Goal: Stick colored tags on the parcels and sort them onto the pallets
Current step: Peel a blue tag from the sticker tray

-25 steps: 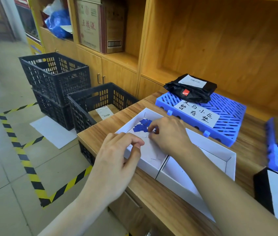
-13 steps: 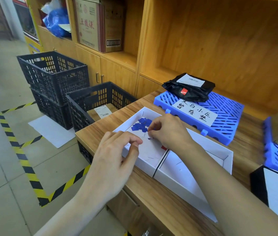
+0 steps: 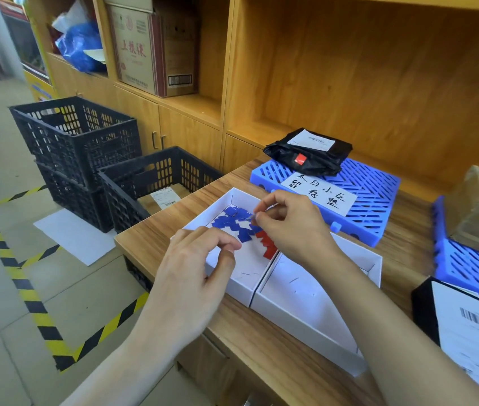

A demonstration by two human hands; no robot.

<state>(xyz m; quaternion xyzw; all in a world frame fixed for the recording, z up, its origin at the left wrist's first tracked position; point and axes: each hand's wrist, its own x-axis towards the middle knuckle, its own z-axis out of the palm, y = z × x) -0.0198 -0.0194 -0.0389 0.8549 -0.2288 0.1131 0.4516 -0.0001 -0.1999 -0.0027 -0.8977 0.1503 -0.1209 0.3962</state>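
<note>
Many small blue tags (image 3: pixel 234 222) lie in the white tray (image 3: pixel 241 276) on the tabletop (image 3: pixel 261 341), thin, light and probably easy to bend, so the right hand (image 3: pixel 294 230) pinches one by its edge, while the left hand (image 3: pixel 191 276) holds its fingertips together.

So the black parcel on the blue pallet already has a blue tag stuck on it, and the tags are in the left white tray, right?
Not quite. The head view shows the tag on the black parcel is red, not blue. The rest holds: it lies on the blue pallet, and the loose tags sit in the left white tray.
</note>
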